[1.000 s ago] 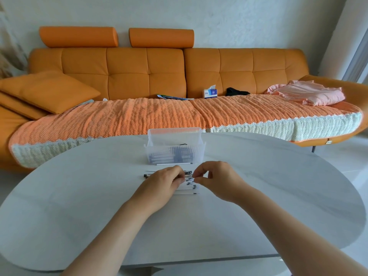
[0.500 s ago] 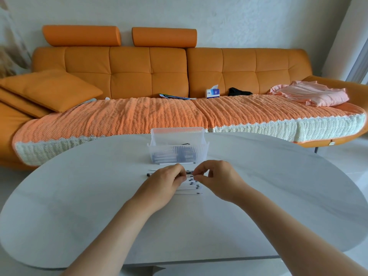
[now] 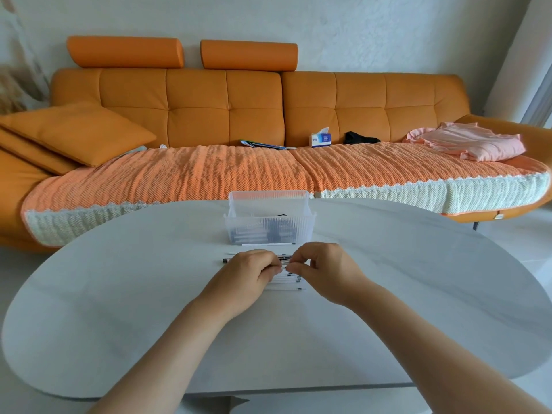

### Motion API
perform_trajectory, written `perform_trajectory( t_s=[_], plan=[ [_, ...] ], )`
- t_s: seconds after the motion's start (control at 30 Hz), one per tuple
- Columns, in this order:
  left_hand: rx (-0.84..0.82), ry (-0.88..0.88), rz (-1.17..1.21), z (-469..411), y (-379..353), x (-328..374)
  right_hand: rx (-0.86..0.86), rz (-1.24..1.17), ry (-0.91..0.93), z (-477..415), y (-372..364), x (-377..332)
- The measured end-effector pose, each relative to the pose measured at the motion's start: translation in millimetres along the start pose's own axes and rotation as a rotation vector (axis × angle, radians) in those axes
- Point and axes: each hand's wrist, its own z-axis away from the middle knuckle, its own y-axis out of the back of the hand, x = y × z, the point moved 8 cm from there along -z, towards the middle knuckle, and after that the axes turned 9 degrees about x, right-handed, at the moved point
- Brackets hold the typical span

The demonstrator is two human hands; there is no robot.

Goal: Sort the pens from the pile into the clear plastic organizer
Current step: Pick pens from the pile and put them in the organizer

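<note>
A pile of white pens (image 3: 286,282) with dark tips lies on the grey table (image 3: 149,294), mostly hidden under my hands. My left hand (image 3: 248,276) rests over the pile's left part with its fingers curled onto the pens. My right hand (image 3: 322,273) pinches at the pens from the right, fingertips almost touching the left hand's. A dark pen (image 3: 227,260) sticks out to the left beyond my left hand. The clear plastic organizer (image 3: 268,225) stands just behind the pile with pens lying inside it. One white pen (image 3: 268,244) lies along the organizer's front wall.
An orange sofa (image 3: 239,115) with a knitted cover runs behind the table. On it are a cushion (image 3: 77,132), a tissue box (image 3: 321,139), a dark item and folded pink cloth (image 3: 466,141). The table's near edge is at the bottom of the view.
My two hands have drawn slightly closer together over the pile; fingertips now nearly meet. The view has shifted a little. The organizer and pens stay where they were.
</note>
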Motion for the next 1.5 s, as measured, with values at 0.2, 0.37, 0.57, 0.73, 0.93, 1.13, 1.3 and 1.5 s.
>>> perform_trajectory(
  t_s=[0.2,0.37,0.57,0.73,0.93,1.13,1.3,1.5],
  plan=[
    [0.019,-0.011,-0.006,6.9,2.0,-8.8,-0.108,-0.031,-0.019,-2.1,-13.8,-1.7],
    [0.015,-0.079,-0.065,13.5,0.9,-6.9,-0.101,-0.039,-0.074,-18.5,-13.6,3.8],
    [0.002,-0.194,-0.114,18.7,-8.9,-2.4,-0.061,0.278,-0.026,-38.4,-23.5,18.3],
    [0.031,-0.242,-0.211,16.7,-11.2,-4.6,-0.118,0.409,0.013,-42.6,-37.1,18.9],
    [0.040,-0.242,-0.259,12.1,-15.7,-13.0,-0.082,0.327,-0.033,-45.8,-29.9,20.2],
    [0.087,-0.214,-0.233,5.9,-9.2,-13.6,-0.051,0.164,-0.079,-43.7,-20.5,22.3],
    [0.285,-0.228,-0.334,-3.5,18.5,-6.3,-0.017,-0.014,-0.082,-38.8,-6.6,16.6],
    [0.225,-0.112,-0.292,-4.6,18.6,-1.8,-0.011,-0.101,-0.065,-24.2,4.6,8.7]
  ],
)
